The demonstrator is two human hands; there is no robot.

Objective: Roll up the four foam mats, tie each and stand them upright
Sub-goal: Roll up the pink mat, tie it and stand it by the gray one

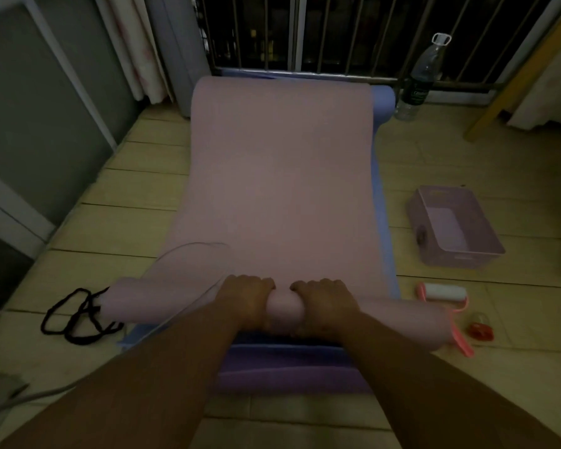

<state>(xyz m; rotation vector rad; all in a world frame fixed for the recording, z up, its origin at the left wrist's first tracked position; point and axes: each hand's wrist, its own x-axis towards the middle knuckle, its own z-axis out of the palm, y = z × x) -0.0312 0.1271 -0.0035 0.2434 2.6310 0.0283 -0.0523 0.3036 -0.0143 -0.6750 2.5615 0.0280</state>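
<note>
Two hands are at work here, and we see them side by side at the middle of the pink mat (279,176), on the part already rolled into a tube at the end nearest us. The left hand (245,303) and the right hand (324,303) each have their fingers curled over the top of that roll and grip it, with a short bare stretch of roll between them. The rest of the pink mat lies flat and runs away from us to the window bars (305,34), where its far end curves upward. Under it we see a blue mat (381,196), showing as a strip along the right edge and at the far right corner, and a purple mat (289,377) showing just in front of the roll, between our forearms. A black cord (75,315) lies in loose loops on the tiled floor (467,157), touching the left end of the roll. A thin pale cord (188,246) arcs over the mat's left edge. Just beside the right end of the roll lie a lint roller (444,293) with a pink handle and a small red object (481,330) that we cannot make out. Farther right sits a pink basket (460,257), and a clear water bottle (421,82) stands upright by the bars.
</note>
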